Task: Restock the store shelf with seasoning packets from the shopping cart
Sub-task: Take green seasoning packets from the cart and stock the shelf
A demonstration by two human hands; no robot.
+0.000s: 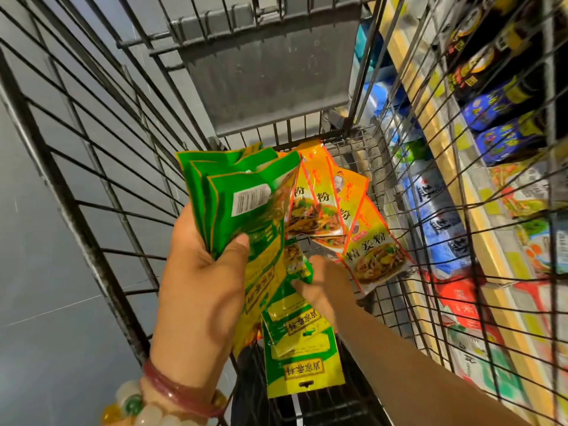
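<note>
Left hand (196,272) grips three green packets (242,207) | right hand (325,290) among cart (101,192) packets

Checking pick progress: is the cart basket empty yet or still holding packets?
Still holding packets. Yellow packets and green packets lie in the cart basket; the left hand grips a green stack.

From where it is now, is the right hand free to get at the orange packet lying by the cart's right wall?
Probably yes. The right hand is down in the cart, and the orange packet lies just beside it, uncovered, with nothing between them.
</note>
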